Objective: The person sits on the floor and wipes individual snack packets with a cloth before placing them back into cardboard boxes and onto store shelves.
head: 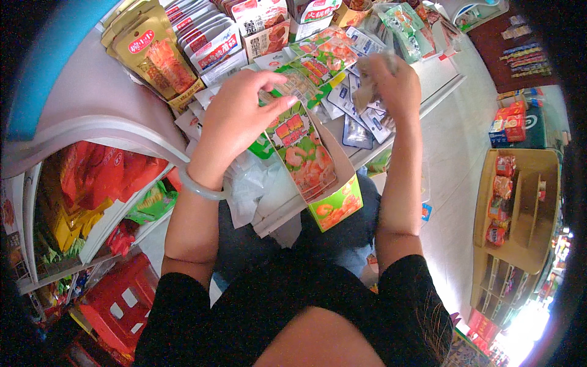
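My left hand (243, 114), with a pale bangle at the wrist, is at the far end of a printed cardboard display box (309, 151). Its thumb is at the box's rim, with a gap between thumb and forefinger; the other fingers are hidden. The box lies tilted, its green front flap (339, 204) hanging over the shelf edge. My right hand (399, 87), blurred by motion, holds a small packet (366, 87) over loose blue-and-white packets (360, 130). Behind the box lie green shrimp-print packages (316, 69).
Gold snack pouches (160, 64) and rows of white-and-red packets (215, 50) stand at the back of the white shelf (284, 202). Clear plastic wrappers (250, 188) lie at its front. Left are lower shelves with red bags (105, 169) and a red plastic stool (121, 303); right, a tan display rack (518, 206).
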`<state>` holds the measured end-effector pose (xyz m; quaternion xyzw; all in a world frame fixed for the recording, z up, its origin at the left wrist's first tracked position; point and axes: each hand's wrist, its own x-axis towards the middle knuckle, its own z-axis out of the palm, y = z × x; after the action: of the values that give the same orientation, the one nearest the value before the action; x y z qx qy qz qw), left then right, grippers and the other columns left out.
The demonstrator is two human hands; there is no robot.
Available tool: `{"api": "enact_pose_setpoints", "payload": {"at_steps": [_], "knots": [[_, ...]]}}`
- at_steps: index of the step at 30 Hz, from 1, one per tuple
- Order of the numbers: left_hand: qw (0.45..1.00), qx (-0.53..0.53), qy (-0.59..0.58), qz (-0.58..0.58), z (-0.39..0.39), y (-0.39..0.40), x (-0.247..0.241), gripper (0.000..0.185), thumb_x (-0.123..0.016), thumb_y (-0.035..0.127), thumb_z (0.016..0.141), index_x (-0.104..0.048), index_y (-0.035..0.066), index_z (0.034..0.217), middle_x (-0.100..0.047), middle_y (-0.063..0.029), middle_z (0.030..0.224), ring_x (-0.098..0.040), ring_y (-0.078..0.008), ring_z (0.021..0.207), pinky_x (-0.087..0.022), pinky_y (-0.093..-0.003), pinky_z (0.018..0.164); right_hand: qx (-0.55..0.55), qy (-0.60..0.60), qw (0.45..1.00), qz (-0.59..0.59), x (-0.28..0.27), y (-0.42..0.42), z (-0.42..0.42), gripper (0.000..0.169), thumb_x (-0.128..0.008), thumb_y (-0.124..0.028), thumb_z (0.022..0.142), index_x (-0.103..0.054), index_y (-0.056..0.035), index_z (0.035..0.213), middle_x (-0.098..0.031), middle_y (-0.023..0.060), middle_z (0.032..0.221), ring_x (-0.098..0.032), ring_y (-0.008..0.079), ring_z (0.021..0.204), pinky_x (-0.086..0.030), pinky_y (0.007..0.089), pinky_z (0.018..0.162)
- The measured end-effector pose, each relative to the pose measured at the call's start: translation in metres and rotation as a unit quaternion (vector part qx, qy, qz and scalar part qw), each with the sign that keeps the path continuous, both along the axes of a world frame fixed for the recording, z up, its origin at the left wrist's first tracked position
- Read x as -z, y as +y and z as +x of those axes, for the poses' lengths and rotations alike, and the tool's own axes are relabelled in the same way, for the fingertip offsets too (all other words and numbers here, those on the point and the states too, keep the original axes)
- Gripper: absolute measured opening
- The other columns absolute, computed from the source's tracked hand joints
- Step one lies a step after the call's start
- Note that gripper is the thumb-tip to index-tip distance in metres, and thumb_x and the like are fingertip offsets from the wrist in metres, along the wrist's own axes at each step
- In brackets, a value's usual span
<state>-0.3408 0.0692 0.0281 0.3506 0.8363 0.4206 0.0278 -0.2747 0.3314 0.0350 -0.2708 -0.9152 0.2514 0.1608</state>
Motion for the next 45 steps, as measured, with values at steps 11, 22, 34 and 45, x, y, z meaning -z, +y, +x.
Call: {"api": "enact_pose_setpoints", "payload": {"at_steps": [11, 22, 34, 45], "knots": [[0.986, -0.090, -0.113, 0.085, 0.000, 0.012, -0.002, 0.033, -0.060, 0.033, 0.089, -0.064, 0.001, 0.080, -0.048, -0.0014, 0.051, -0.046, -0.0109, 0.046, -0.038, -0.0273, 0.048, -0.375, -0.180, 0.895, 0.163, 0.021, 0.003, -0.082, 0.072, -0.070, -0.029, 0.066, -0.044, -0.0250, 0.133, -0.060, 0.0109, 0.118, -0.060, 0.0266, 0.104, -0.048, 0.0385, 0.081], [0.960, 0.029, -0.013, 0.278, -0.006, 0.022, 0.004, 0.063, -0.060, 0.035, 0.090, -0.037, -0.005, 0.133, -0.048, -0.0164, 0.130, -0.046, -0.0228, 0.120, -0.038, -0.0326, 0.100, -0.210, 0.082, 0.950, -0.216, -0.040, -0.014, -0.042, 0.035, -0.067, -0.030, 0.079, -0.065, -0.0037, 0.102, -0.068, 0.0068, 0.090, -0.065, 0.0174, 0.080, -0.051, 0.0306, 0.073], [0.690, 0.124, -0.467, 0.539, 0.000, 0.020, -0.012, 0.049, -0.038, 0.040, 0.098, -0.042, 0.004, 0.131, -0.055, -0.0096, 0.123, -0.055, -0.0219, 0.112, -0.042, -0.0384, 0.098, -0.248, 0.464, 0.778, -0.343, -0.059, -0.074, -0.026, 0.024, -0.060, -0.024, 0.087, -0.065, -0.0028, 0.098, -0.065, 0.0072, 0.096, -0.061, 0.0183, 0.095, -0.048, 0.0342, 0.088], [0.418, 0.287, -0.575, 0.642, -0.010, -0.010, -0.018, 0.053, -0.021, 0.041, 0.099, -0.036, 0.007, 0.138, -0.039, -0.0130, 0.142, -0.039, -0.0277, 0.129, -0.029, -0.0481, 0.108, -0.556, 0.374, 0.735, 0.104, -0.052, -0.105, -0.039, 0.036, -0.076, -0.026, 0.067, -0.069, -0.0072, 0.097, -0.067, 0.0085, 0.104, -0.056, 0.0324, 0.114, -0.041, 0.0479, 0.099]]}}
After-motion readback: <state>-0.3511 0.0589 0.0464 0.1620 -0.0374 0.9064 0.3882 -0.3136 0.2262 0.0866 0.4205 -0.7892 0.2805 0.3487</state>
